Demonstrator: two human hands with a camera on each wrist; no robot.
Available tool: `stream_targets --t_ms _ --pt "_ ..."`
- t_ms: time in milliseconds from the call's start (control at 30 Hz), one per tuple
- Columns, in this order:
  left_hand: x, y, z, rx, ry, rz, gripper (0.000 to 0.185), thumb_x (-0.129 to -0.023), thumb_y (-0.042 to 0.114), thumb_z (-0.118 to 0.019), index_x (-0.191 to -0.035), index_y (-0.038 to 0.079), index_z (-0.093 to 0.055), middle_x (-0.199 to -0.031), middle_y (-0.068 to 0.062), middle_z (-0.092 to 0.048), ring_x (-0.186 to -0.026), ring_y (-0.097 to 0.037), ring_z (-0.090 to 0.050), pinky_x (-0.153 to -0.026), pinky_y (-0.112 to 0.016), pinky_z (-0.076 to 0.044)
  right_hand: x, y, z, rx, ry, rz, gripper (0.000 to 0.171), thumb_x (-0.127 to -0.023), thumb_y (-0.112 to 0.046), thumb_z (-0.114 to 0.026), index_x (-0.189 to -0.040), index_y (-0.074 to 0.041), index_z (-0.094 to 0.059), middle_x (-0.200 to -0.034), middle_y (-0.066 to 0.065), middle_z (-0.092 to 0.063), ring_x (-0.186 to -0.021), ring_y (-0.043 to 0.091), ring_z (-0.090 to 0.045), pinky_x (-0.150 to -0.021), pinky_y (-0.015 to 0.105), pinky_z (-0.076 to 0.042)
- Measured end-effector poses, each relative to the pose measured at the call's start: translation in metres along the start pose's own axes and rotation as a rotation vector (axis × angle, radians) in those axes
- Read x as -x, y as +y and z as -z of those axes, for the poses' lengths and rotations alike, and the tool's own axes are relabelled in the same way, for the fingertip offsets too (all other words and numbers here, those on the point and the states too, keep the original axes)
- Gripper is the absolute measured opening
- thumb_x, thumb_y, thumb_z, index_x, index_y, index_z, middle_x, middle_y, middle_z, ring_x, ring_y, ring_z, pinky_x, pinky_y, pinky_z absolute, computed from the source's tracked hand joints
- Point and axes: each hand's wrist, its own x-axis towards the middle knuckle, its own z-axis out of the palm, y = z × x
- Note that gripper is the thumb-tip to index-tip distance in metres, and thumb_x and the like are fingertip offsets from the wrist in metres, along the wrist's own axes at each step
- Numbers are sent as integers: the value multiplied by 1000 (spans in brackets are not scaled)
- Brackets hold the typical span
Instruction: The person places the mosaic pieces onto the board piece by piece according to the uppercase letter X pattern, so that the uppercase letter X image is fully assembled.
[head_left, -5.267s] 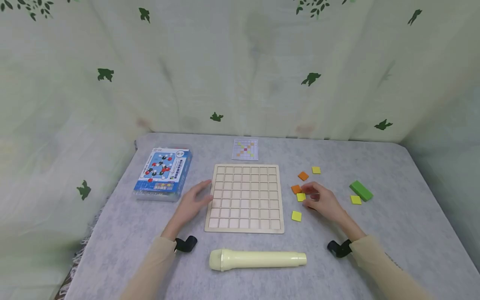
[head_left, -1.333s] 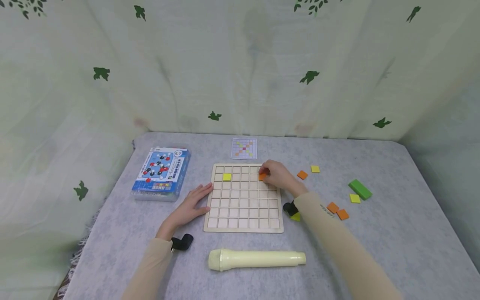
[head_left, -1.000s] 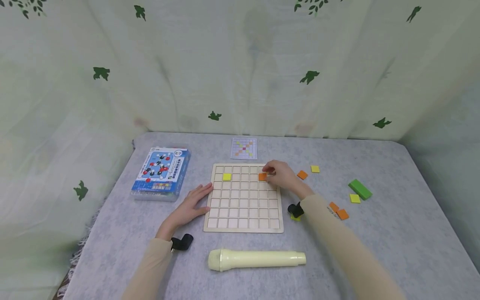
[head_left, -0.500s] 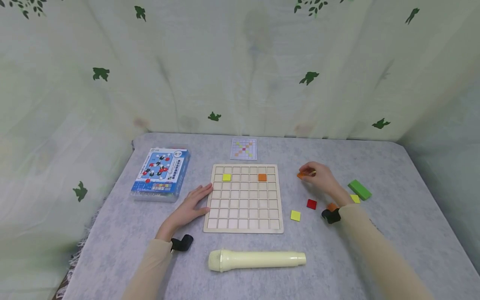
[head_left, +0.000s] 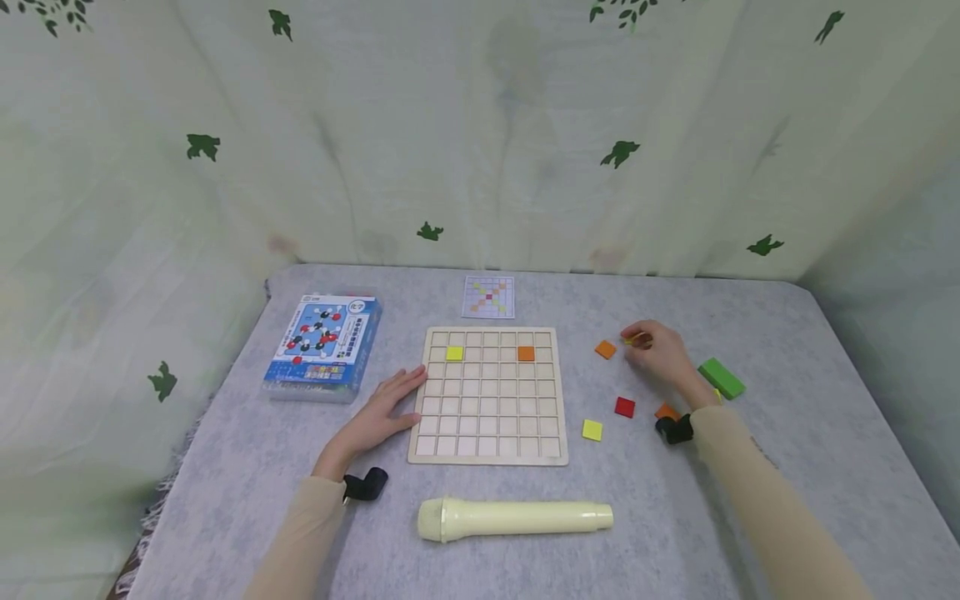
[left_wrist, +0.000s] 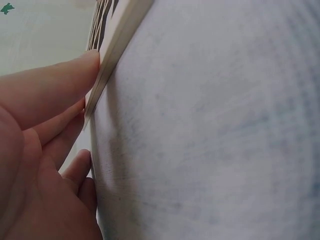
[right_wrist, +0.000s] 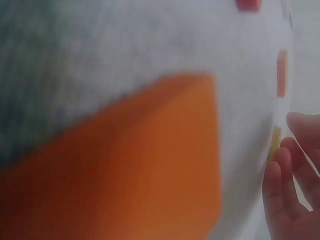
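Right wrist — blurred orange tile [right_wrist: 130, 165]

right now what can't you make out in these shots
- Head view: whether the right hand has actually pinched the yellow tile; its fingers cover most of it.
- Head view: the orange tile by the right wrist, partly hidden by the wrist strap.
- Head view: the pattern card, too small to read cell by cell.
- Right wrist view: close orange tile, blurred.
- Left wrist view: wooden grid board, cut off; only its edge shows.
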Motion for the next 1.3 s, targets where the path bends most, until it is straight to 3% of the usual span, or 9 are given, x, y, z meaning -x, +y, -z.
stream_targets --t_ms 200,533,733,967,1167,1300 --pt "0 0 0 -2 -1 -2 66 -92 16 -64 -148 1 -32 -156 -13 -21 -142 -40 -6 -109 -62 -6 -8 9 3 27 52 -16 26 -89 2 -62 -115 4 -60 -115 21 -53 -97 35 -51 -84 46 -46" --pt "0 1 0 2 0 5 66 -92 16 -64 -148 1 -33 -156 -13 -22 -142 -40 -6 -109 -62 -6 -16 8 7 83 9 -2 26 -89 0 -64 -114 6 -61 -109 20 -55 -92 33 -51 -80 42 -47" --pt "0 2 0 4 2 4 66 -92 16 -64 -148 2 -33 -156 -13 -22 -143 -39 -6 -109 -62 -6 -14 -21 1 43 -55 38 28 -87 -5 -66 -113 4 -63 -105 17 -58 -94 31 -54 -78 40 -48" --pt "0 2 0 3 0 8 65 -92 15 -64 -148 2 -33 -156 -13 -22 -143 -39 -6 -109 -61 -6 -14 -85 -44 -20 -153 243 25 -84 -1 -70 -107 2 -66 -103 13 -61 -90 25 -57 -81 38 -50" --pt "0 2 1 5 -1 8 65 -92 13 -64 -148 1 -33 -156 -13 -22 -143 -39 -5 -109 -61 -6 -18 -131 -94 -22 -277 316 21 -83 -3 -73 -103 -1 -67 -90 5 -59 -80 17 -55 -72 28 -48" --pt "0 1 1 -2 -3 11 65 -92 14 -64 -148 2 -33 -156 -13 -22 -143 -39 -6 -110 -61 -7 -20 -151 -119 21 -310 373 19 -82 0 -70 -101 0 -67 -85 4 -58 -76 15 -52 -70 26 -46"
